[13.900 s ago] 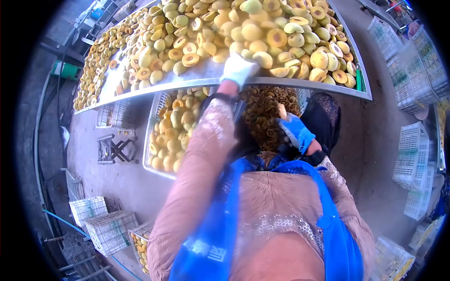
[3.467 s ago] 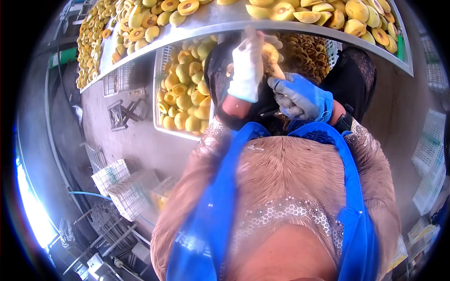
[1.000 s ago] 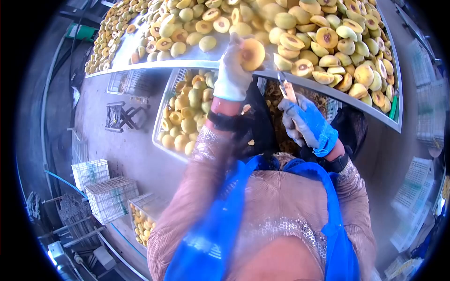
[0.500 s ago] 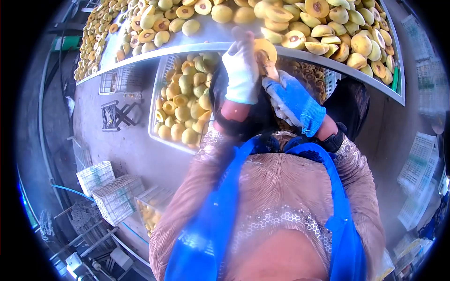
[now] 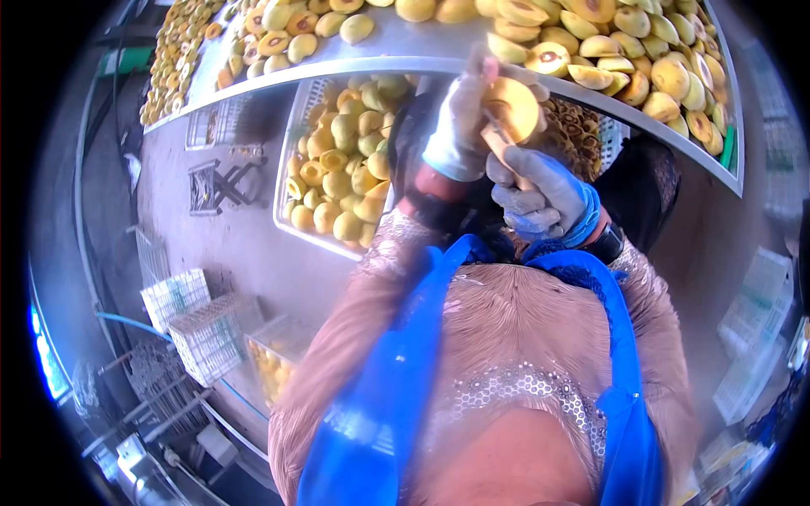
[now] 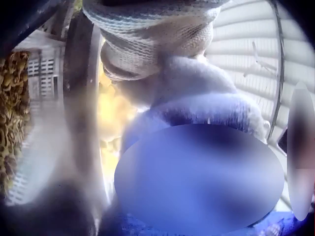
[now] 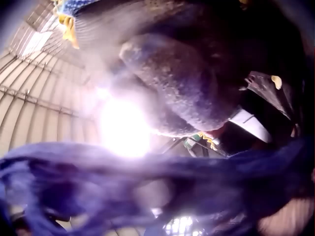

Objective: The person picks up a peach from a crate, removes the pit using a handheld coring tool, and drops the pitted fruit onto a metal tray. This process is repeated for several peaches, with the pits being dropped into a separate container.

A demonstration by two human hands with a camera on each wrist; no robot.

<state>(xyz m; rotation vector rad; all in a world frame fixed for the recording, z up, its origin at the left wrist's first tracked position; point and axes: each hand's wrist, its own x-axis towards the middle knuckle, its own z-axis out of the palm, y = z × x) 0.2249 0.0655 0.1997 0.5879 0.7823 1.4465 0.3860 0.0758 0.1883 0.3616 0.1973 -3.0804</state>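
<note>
In the head view the left hand (image 5: pixel 460 118), in a white glove, holds a hollowed yellow fruit half (image 5: pixel 515 108) with its open face up. The right hand (image 5: pixel 544 192), in a blue and grey glove, grips a wooden-handled tool (image 5: pixel 501 145); its far end is at the fruit's near edge. The tool's tip is not clear. In the left wrist view, a knitted glove (image 6: pixel 157 39) fills the top. The right wrist view shows curled gloved fingers (image 7: pixel 172 81) in shadow and glare.
A metal table (image 5: pixel 396 42) bears many fruit halves. Below it stand a white crate (image 5: pixel 283 190) of fruit and a container of brown cut pieces (image 5: pixel 578 131). A folding stool (image 5: pixel 202 187) and stacked crates (image 5: pixel 207 337) are on the floor at left.
Half a second ago the tool was inside the fruit half; now it lies at the near edge, and the fruit's hollow shows more. Both hands appear slightly further right as the view shifts.
</note>
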